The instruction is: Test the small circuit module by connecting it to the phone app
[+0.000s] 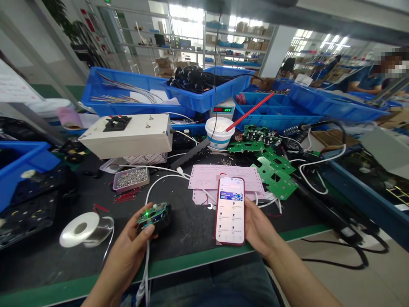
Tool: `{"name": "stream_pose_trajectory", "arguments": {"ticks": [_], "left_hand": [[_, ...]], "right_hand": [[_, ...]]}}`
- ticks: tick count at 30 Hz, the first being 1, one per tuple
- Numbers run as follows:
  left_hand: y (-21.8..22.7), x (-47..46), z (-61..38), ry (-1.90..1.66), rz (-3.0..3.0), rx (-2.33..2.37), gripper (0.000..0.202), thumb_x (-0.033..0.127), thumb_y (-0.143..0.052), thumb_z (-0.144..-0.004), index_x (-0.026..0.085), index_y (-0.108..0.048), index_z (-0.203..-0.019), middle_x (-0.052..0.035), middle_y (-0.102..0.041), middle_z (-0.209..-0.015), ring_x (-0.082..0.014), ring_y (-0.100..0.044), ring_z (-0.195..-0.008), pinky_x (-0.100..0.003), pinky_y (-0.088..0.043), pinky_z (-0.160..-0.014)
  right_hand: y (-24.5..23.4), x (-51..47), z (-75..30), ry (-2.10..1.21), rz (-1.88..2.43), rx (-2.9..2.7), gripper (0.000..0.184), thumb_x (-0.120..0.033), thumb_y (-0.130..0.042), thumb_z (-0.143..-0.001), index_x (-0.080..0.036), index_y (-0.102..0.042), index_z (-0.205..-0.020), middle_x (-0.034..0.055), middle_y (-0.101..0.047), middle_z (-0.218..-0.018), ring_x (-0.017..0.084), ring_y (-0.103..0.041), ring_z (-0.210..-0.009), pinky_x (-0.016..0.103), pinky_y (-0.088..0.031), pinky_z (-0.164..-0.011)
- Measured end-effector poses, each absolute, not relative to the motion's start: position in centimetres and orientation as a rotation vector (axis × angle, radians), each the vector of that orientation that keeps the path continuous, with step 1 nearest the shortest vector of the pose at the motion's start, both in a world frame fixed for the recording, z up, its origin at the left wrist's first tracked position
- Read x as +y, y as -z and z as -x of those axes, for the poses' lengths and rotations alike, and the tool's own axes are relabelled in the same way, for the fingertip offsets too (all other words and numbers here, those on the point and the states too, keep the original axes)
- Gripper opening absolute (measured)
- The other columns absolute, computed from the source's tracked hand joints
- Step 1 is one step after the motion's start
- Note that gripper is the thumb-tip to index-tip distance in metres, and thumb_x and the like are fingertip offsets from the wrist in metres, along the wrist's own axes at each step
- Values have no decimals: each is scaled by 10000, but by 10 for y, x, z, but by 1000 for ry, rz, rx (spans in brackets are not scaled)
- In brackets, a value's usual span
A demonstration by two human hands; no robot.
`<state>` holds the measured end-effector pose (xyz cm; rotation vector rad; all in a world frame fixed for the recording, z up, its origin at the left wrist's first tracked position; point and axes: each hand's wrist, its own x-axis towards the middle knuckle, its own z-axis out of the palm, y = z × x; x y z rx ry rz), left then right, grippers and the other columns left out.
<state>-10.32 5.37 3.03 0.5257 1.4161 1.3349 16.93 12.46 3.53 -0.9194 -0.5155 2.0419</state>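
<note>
1. Left hand (132,236): I have it closed on a small circuit board assembly (156,216), thumb over the near edge, fingers wrapped round the left side. Unit is lifted over the black mat (188,245), left of centre.
2. Right hand (258,226): gripping a red-edged phone (230,219) by its right side, fingers behind it, screen turned up to my camera. Phone sits in front of the pink sheets (207,181).
3. Done, as I read it: the unit has power, since a green light shines on its board. The phone is awake, on a page with a blue banner and two columns of small pictures.
4. Not done: no entry on that page looks opened. The board's upper face is uncovered.
5. White cable (147,260) drops from under the unit past the bench edge; I can't see where it joins.
6. Loose green boards (276,179) lie piled to the right, untouched by either hand; I make out no light on them.
7. How much remains overall, I can't tell from this single view.
</note>
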Motion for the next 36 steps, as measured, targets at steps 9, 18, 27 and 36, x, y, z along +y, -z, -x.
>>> {"name": "stream_pose_trajectory", "arguments": {"ticks": [9,18,27,36], "left_hand": [[-27,54,103,-1394,-453,1394,841,409,-872,-572,256,-491,-1305,-44,-594,-1223,-249,-534,-1139,-136,-508,-744],[-27,51,104,-1389,-439,1354,777,428,-854,-595,280,-514,-1277,-21,-574,-1254,-256,-481,-1211,-135,-493,-790],[-30,50,101,-1390,-412,1326,799,435,-856,-579,279,-507,-1280,-18,-574,-1257,-249,-475,-1219,-128,-485,-824],[-24,51,107,-1383,-388,1317,821,408,-877,-541,275,-526,-1271,-34,-605,-1197,-268,-525,-1155,-139,-516,-792]], "right_hand": [[-40,148,-152,-1972,1223,-699,440,-507,-486,-883,-221,-579,-1203,50,-707,-1081,205,-657,-1003,414,-466,-955],[-46,160,-139,-1932,1295,-669,414,-478,-493,-883,-158,-639,-1102,64,-732,-987,185,-687,-881,338,-490,-907],[-46,159,-137,-1873,1273,-684,415,-501,-446,-899,-199,-639,-1108,38,-730,-1001,173,-677,-925,325,-486,-911],[-39,154,-145,-1816,1250,-722,233,-311,-522,-837,-164,-664,-950,38,-742,-881,188,-684,-826,315,-516,-789]]}}
